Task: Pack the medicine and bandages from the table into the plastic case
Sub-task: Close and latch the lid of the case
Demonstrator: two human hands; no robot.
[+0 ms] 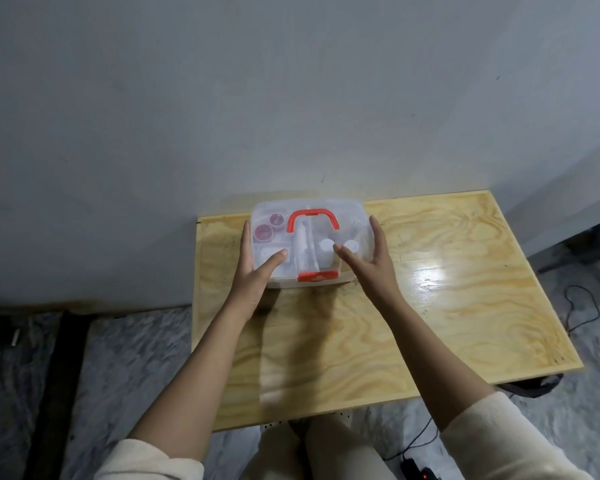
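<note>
The plastic case (309,242) sits at the table's (465,289) far left corner, about eleven o'clock from the table's middle, close to the wall (291,98). Its clear lid is down, the red handle (313,220) lies flat on top and the red latch (317,276) faces the person at six o'clock. Pots with red caps (269,227) and white bottles (326,249) show through the lid, and no loose items lie on the table, so packing looks finished. The left hand (257,268) cups the nine o'clock side and the right hand (369,258) the three o'clock side, fingers spread wide, thumbs on the lid. Next likely comes pressing the latch shut; I cannot tell whether it is already fastened.
</note>
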